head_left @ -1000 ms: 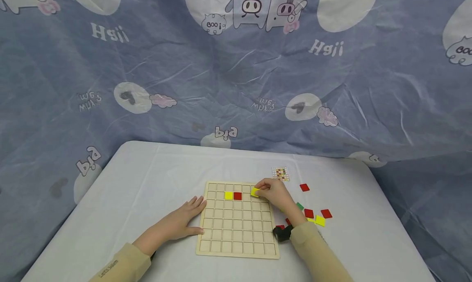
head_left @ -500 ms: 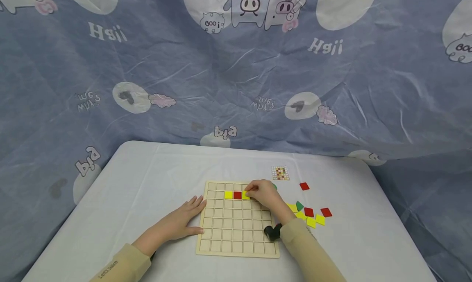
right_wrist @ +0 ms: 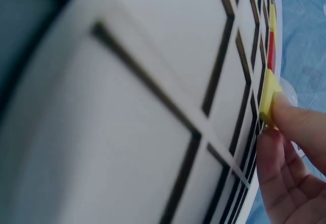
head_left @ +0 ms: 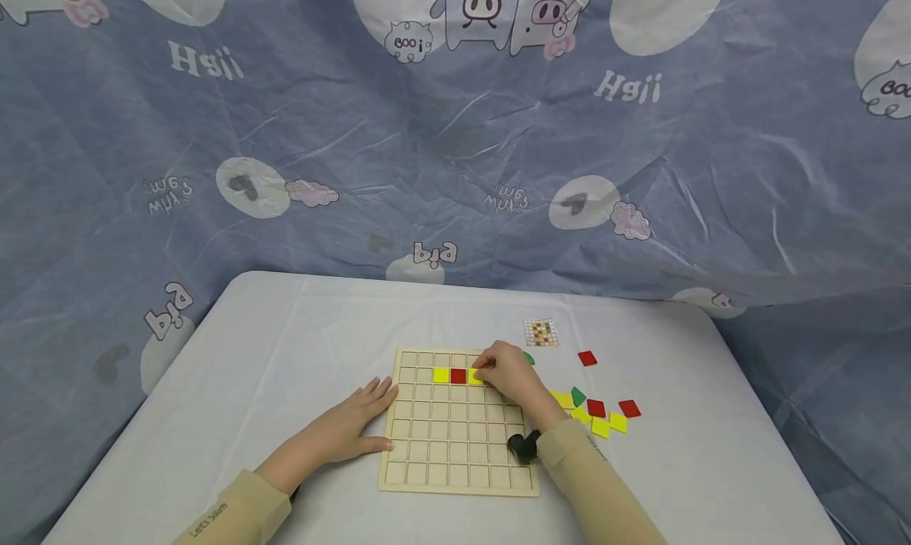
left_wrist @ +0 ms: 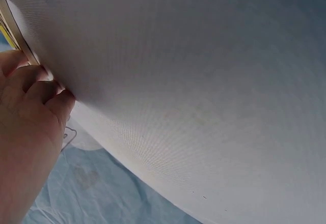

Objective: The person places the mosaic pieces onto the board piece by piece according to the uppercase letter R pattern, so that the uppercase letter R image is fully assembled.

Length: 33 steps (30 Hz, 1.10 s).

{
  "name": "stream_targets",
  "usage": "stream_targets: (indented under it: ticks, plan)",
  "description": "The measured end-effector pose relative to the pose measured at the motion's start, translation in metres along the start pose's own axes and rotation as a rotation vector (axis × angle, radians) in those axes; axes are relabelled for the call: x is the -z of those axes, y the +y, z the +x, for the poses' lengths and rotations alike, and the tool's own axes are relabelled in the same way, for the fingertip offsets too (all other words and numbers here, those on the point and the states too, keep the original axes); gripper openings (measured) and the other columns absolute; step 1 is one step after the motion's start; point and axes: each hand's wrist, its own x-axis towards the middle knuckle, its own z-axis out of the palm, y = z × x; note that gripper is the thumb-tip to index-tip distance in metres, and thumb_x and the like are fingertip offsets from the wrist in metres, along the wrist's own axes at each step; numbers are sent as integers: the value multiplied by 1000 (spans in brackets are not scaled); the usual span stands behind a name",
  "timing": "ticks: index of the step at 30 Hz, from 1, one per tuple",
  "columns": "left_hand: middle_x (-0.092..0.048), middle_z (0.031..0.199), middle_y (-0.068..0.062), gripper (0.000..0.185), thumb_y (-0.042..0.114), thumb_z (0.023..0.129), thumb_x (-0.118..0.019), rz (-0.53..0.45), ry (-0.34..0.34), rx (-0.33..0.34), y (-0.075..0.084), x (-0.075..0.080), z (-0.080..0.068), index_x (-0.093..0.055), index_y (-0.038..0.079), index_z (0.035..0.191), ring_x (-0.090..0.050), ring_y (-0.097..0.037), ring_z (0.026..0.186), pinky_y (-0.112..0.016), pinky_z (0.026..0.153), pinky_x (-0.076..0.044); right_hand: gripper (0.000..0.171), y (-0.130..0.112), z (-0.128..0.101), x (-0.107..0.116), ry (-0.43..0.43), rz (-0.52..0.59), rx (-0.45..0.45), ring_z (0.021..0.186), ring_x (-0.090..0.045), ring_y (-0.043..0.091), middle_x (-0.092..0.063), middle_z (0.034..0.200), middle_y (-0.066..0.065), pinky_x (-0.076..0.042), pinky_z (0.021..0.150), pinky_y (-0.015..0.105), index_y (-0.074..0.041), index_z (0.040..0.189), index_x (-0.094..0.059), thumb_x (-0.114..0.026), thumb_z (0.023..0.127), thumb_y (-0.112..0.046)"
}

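A wooden grid board (head_left: 459, 442) lies on the white table (head_left: 299, 347). In its second row sit a yellow tile (head_left: 441, 375) and a red tile (head_left: 459, 376) side by side. My right hand (head_left: 487, 369) pinches another yellow tile (head_left: 473, 376) and holds it, tilted, at the cell just right of the red one. In the right wrist view a fingertip (right_wrist: 290, 122) presses that yellow tile (right_wrist: 268, 99) against the board (right_wrist: 153, 107). My left hand (head_left: 363, 418) lies flat on the table, its fingers (left_wrist: 38, 79) against the board's left edge.
Loose red, yellow and green tiles (head_left: 596, 408) lie scattered right of the board, one red tile (head_left: 587, 359) further back. A small pattern card (head_left: 541, 333) lies behind the board. A printed blue cloth (head_left: 455, 173) hangs behind the table.
My right hand carried the yellow tile left from the board's upper right to the cell beside the red tile. The left hand has stayed put.
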Motion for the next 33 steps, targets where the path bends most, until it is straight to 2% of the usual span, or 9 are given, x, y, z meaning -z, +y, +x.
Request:
stream_targets:
  ticks: [6, 9, 15, 22, 26, 33]
  plan:
    - [-21, 163, -17, 87, 49, 89, -67, 2, 1, 3, 0, 0, 1, -30, 5, 154, -17, -38, 151, -54, 122, -21, 6, 3, 0, -1, -2, 3, -9, 75, -56, 12, -61, 87, 2, -52, 69, 28, -10, 90, -77, -77, 85, -9]
    - [-21, 163, -16, 88, 50, 88, -67, 2, 0, 9, 0, 0, 1, -30, 6, 155, -17, -37, 151, -54, 122, -21, 7, 8, -1, 4, 28, 27, -29, 78, -57, 13, -63, 90, 1, -53, 72, 29, -11, 92, -77, -76, 86, -13]
    - [-21, 163, -16, 88, 51, 89, -66, 8, 3, 2, -1, -1, 1, -29, 6, 155, -17, -37, 151, -54, 122, -22, 15, 24, -1, 26, 119, 93, -100, 86, -64, 19, -69, 101, 9, -57, 74, 33, -7, 103, -76, -72, 90, -14]
    - [-21, 163, -17, 87, 49, 89, -66, 8, 3, 0, 0, -1, 1, -30, 5, 154, -17, -37, 151, -54, 122, -22, 20, 48, 3, 47, 161, 119, -196, 96, -63, 25, -70, 110, 12, -56, 80, 37, -5, 110, -73, -69, 93, -15]
    - [-22, 162, -18, 86, 47, 90, -67, 2, 4, -6, 0, 0, -1, -30, 4, 154, -18, -39, 151, -55, 122, -22, 20, 54, 4, 47, 149, 85, -237, 93, -64, 25, -71, 106, 13, -56, 81, 36, -5, 108, -73, -71, 92, -16]
    - [-23, 162, -17, 85, 47, 90, -67, 7, 6, -5, -1, 1, -2, -30, 5, 154, -18, -39, 151, -54, 122, -22, 24, 59, 5, 38, 117, 76, -248, 90, -65, 25, -71, 100, 14, -56, 82, 39, 0, 109, -70, -74, 87, -10]
